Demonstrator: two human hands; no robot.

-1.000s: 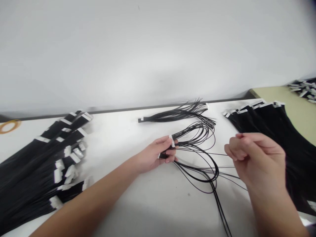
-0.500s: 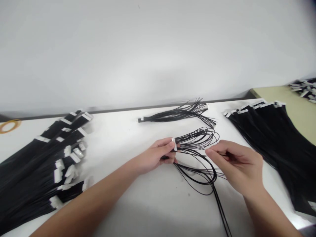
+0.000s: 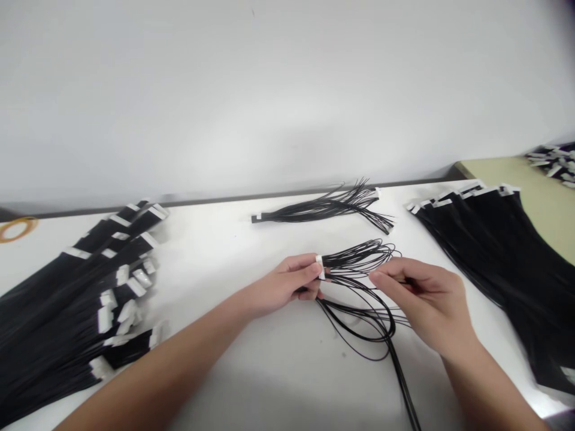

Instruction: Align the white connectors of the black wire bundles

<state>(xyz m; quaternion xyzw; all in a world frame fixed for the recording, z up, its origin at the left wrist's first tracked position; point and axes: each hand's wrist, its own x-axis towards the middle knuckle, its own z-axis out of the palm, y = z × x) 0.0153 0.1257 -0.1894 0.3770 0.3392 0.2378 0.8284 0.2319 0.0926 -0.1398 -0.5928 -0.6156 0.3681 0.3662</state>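
Note:
My left hand (image 3: pixel 294 278) is closed around a white connector (image 3: pixel 320 267), the thumb lying over its face. Many thin black wires (image 3: pixel 354 254) run out of the connector and loop to the right; a thicker group hangs down toward the front edge of the view. My right hand (image 3: pixel 422 293) is closed in a pinch, right of the connector, at the wire loops. Wire seems to be between its thumb and fingertips, though the curled fingers hide most of it.
Behind my hands lies another black wire harness (image 3: pixel 314 209) with fanned ends. Ribbon-like black cables with white connectors are piled at left (image 3: pixel 58 305) and right (image 3: pixel 498 239). A yellow tape roll (image 3: pixel 18 230) lies far left. More connectors (image 3: pixel 554 161) sit on a yellowish surface at far right.
My right hand has shifted slightly left, toward the connector. The connector in my left hand has moved a little right and down, and the wire loops have changed shape.

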